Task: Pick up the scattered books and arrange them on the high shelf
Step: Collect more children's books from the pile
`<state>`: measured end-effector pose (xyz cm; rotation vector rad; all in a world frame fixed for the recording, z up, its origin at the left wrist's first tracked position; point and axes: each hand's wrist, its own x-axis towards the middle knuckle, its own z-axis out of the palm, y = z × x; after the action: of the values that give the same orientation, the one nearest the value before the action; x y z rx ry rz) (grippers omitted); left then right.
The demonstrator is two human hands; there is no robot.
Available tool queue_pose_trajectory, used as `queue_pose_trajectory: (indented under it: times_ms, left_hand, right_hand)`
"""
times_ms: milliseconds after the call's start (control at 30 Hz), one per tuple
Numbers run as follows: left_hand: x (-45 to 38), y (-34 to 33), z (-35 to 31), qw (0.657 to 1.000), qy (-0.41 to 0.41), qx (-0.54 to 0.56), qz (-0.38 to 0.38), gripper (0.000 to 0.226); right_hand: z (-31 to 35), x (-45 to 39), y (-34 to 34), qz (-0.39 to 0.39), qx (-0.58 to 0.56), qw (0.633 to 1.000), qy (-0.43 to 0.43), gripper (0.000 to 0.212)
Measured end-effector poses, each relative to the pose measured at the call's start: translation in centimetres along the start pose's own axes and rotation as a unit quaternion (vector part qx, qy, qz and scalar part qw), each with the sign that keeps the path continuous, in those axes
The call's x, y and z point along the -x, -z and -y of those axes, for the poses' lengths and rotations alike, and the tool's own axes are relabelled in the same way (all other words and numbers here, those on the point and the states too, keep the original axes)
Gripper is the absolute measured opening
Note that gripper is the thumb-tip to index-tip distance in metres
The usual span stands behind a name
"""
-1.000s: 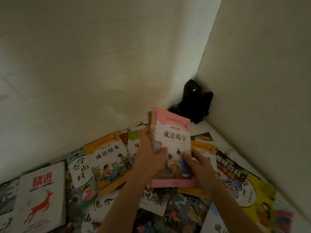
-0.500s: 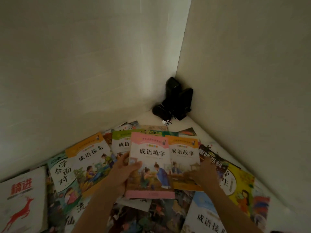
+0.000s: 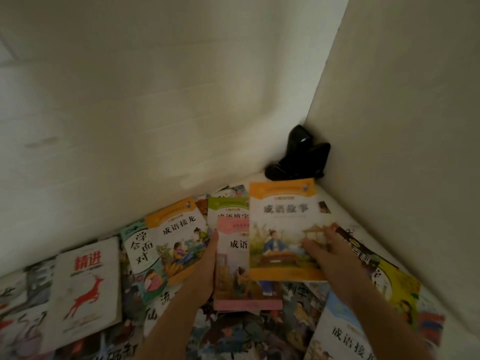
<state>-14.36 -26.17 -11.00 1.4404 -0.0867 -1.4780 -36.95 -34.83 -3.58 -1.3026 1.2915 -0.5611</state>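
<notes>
White walls corner a surface strewn with books; your left hand (image 3: 207, 266) grips the pink book (image 3: 233, 271); right fingers (image 3: 315, 246) clamp the orange book (image 3: 283, 229); square it on top.

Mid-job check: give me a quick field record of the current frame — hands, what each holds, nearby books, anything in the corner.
left hand: holds the pink-topped book by its left edge
right hand: grips the orange-topped book, thumb on the cover
overlap: orange-topped book covers the pink one's upper right
loose books: white deer-cover book at left; green-topped book behind the pink one
corner: black object against the walls
shelf: not in view
</notes>
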Motion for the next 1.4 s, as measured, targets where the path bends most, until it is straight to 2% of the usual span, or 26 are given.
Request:
queue_pose_trajectory:
  times_ms: [67,133,233,300,333,367,400,433,533,600,633,700,767,800,867,900,1000,1100,1133,1167,1200,1267,1300,1333,1400]
  left_hand:
    - [0.1,-0.1,-0.2,1.0,-0.004,0.023,-0.017,0.085]
    - [0.4,-0.4,-0.2,0.998,0.002,-0.046,-0.033,0.075]
    - [1.0,-0.4,0.3,0.983,-0.059,-0.172,-0.025,0.022]
    - [1.5,0.0,0.5,0.972,-0.096,-0.214,0.004,0.026]
    - [1.7,0.2,0.4,0.953,-0.124,-0.275,0.009,0.021]
    - [1.6,0.4,0.2,0.922,-0.146,-0.359,-0.01,0.009]
    - [1.5,1.1,0.1,0.881,-0.169,-0.438,-0.055,0.008]
    - [1.2,2.1,-0.1,0.845,-0.181,-0.488,-0.125,0.019]
    - [0.8,6.4,-1.1,0.817,-0.189,-0.456,-0.299,0.028]
    - [0.2,9.3,-1.1,0.806,-0.119,-0.46,-0.352,0.06]
    - [0.0,9.9,-1.1,0.802,-0.087,-0.474,-0.352,0.074]
    - [-1.1,10.1,-0.8,0.824,-0.076,-0.44,-0.348,0.087]
    - [-1.9,9.2,-1.1,0.856,-0.069,-0.368,-0.356,0.085]
    - [-2.4,9.1,-1.5,0.868,-0.069,-0.336,-0.36,0.074]
    - [-2.5,8.9,-2.2,0.896,-0.091,-0.268,-0.342,0.033]
    - [-2.3,8.8,-2.6,0.902,-0.104,-0.253,-0.333,0.022]
    - [0.3,6.9,-4.3,0.871,-0.217,-0.299,-0.324,0.022]
    - [4.6,3.8,-6.6,0.806,-0.378,-0.333,-0.311,0.009]
    - [5.7,3.1,-7.4,0.798,-0.412,-0.319,-0.304,0.008]
    - [6.2,2.8,-7.9,0.812,-0.423,-0.286,-0.285,0.009]
    - [6.2,2.7,-8.2,0.844,-0.407,-0.249,-0.247,0.012]
    - [5.7,2.5,-7.4,0.918,-0.317,-0.191,-0.146,0.017]
    - [5.0,2.5,-5.9,0.942,-0.263,-0.186,-0.099,0.02]
    - [4.3,2.3,-4.1,0.952,-0.223,-0.199,-0.065,0.021]
    - [2.7,2.3,-0.2,0.929,-0.19,-0.312,-0.067,0.018]
  right_hand:
    - [-1.3,0.4,-3.7,0.031,0.054,0.998,-0.003,0.043]
    - [-4.2,0.2,-6.5,0.041,0.123,0.991,-0.015,0.037]
    - [-7.2,-0.6,-7.5,-0.003,0.28,0.96,-0.002,0.054]
    - [-7.8,-0.5,-7.1,-0.005,0.315,0.949,-0.013,0.063]
    - [-8.0,-0.5,-7.0,0.019,0.319,0.947,-0.02,0.07]
    - [-8.0,-0.4,-7.2,0.04,0.322,0.945,-0.028,0.078]
    - [-8.0,-0.4,-7.4,0.051,0.325,0.944,-0.025,0.082]
    - [-7.9,-0.5,-7.6,0.057,0.331,0.942,-0.022,0.079]
    - [-7.1,-0.2,-8.4,0.057,0.311,0.949,-0.014,0.069]
    - [-7.3,-0.2,-8.4,0.05,0.306,0.951,-0.013,0.072]
    - [-7.2,-0.1,-8.5,0.05,0.313,0.948,-0.014,0.073]
    - [-7.4,-0.1,-8.5,0.044,0.316,0.948,-0.018,0.073]
    - [-7.6,-0.1,-8.7,0.035,0.317,0.947,-0.022,0.072]
    - [-7.6,0.0,-8.8,0.034,0.317,0.948,-0.023,0.071]
    - [-7.8,0.0,-8.9,0.034,0.319,0.947,-0.024,0.073]
    - [-7.6,0.1,-9.0,0.034,0.319,0.947,-0.031,0.075]
    - [-7.6,0.1,-8.9,0.039,0.306,0.951,-0.022,0.076]
    - [-7.8,-0.1,-8.5,0.042,0.273,0.961,-0.021,0.074]
    - [-8.1,-0.3,-8.3,0.041,0.268,0.962,-0.019,0.069]
    - [-8.1,-0.3,-8.2,0.04,0.247,0.968,-0.035,0.062]
    - [-8.4,-0.7,-8.0,0.037,0.197,0.979,-0.046,0.06]
    - [-6.9,-0.6,-7.8,0.01,0.079,0.992,-0.093,0.076]
    - [-6.0,-0.5,-7.5,0.004,0.03,0.993,-0.117,0.082]
    - [-5.3,-0.4,-7.2,0.004,-0.014,0.992,-0.126,0.081]
    - [-4.8,-0.5,-6.0,0.015,-0.083,0.984,-0.154,0.075]
